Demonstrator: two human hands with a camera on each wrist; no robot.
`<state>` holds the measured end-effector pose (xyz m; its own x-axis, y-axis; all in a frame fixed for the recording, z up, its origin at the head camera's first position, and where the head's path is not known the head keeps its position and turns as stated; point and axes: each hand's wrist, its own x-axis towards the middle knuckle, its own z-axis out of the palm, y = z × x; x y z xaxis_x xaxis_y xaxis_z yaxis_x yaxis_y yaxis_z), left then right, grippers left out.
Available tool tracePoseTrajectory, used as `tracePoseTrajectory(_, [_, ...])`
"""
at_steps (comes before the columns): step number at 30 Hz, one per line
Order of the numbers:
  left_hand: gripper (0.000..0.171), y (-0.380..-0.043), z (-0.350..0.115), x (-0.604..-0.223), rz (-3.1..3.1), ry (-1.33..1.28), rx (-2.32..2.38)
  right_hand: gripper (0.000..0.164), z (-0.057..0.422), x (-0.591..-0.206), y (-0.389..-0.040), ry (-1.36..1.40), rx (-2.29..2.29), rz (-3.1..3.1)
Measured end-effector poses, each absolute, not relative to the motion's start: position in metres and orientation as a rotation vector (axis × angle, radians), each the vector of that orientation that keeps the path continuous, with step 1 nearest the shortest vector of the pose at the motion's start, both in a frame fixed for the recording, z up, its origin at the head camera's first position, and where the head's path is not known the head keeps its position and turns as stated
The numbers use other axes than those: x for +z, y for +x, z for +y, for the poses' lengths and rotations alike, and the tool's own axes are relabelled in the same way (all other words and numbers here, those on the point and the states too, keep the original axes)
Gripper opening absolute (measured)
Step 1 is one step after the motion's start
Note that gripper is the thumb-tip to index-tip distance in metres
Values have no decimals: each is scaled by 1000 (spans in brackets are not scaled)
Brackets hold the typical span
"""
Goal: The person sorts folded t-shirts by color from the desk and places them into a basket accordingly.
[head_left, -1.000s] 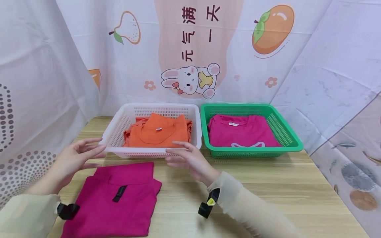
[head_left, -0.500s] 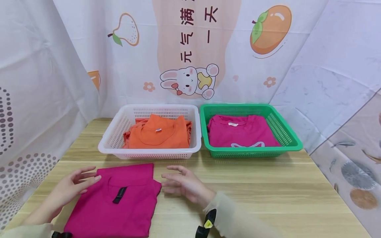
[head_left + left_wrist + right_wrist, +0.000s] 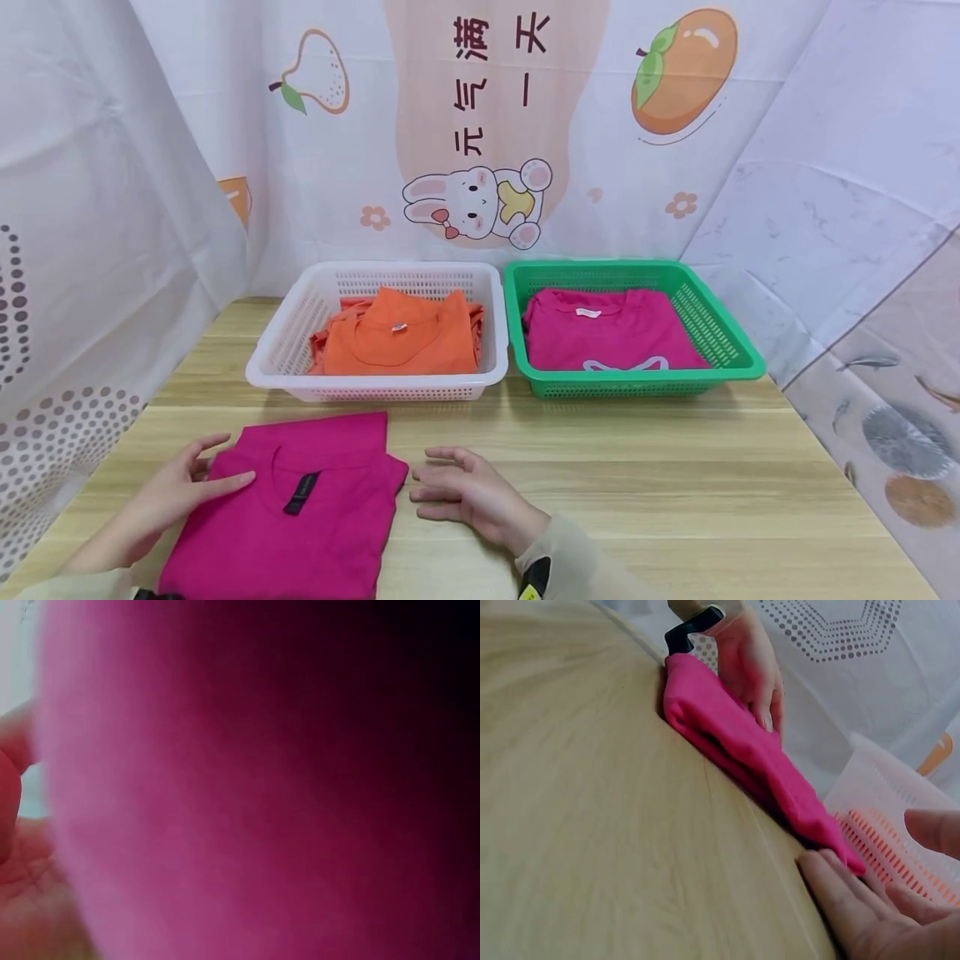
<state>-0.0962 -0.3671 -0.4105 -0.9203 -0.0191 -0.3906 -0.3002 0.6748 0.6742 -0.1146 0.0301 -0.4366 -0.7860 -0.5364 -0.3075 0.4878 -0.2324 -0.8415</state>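
Observation:
A folded magenta T-shirt (image 3: 330, 533) with a black neck label lies on the wooden table at the front left. My left hand (image 3: 168, 496) is at its left edge, thumb stretched over the shirt's upper left part and fingers beside the edge. Magenta cloth, blurred, fills most of the left wrist view and hides much of that hand (image 3: 30, 900). Just off the shirt's right edge, my right hand (image 3: 480, 500) has its fingers loosely extended and holds nothing. Its fingertips (image 3: 829, 877) appear close to the shirt's corner in the right wrist view; whether they touch cannot be told.
A white basket (image 3: 390, 387) holding folded orange shirts (image 3: 405, 346) stands behind the magenta T-shirt. To its right, a green basket (image 3: 637, 382) contains another magenta shirt (image 3: 615, 329). Patterned cloth (image 3: 330, 217) hangs at the back and sides of the table (image 3: 637, 483).
Both hands have come back from near the white basket and lowered to either side of the magenta T-shirt. The left hand has moved closer onto its left edge. The shirt and baskets stay put.

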Motion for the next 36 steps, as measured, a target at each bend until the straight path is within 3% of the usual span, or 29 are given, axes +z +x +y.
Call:
tracePoseTrajectory(15, [80,-90,-399,-425,2250,-189,1392,56,39,-444,-119,-149,-2009,1230])
tracePoseTrajectory(36, [73,-79,-381,-440,2429,-162,1472,59,42,-445,-127,-174,-1977,1175])
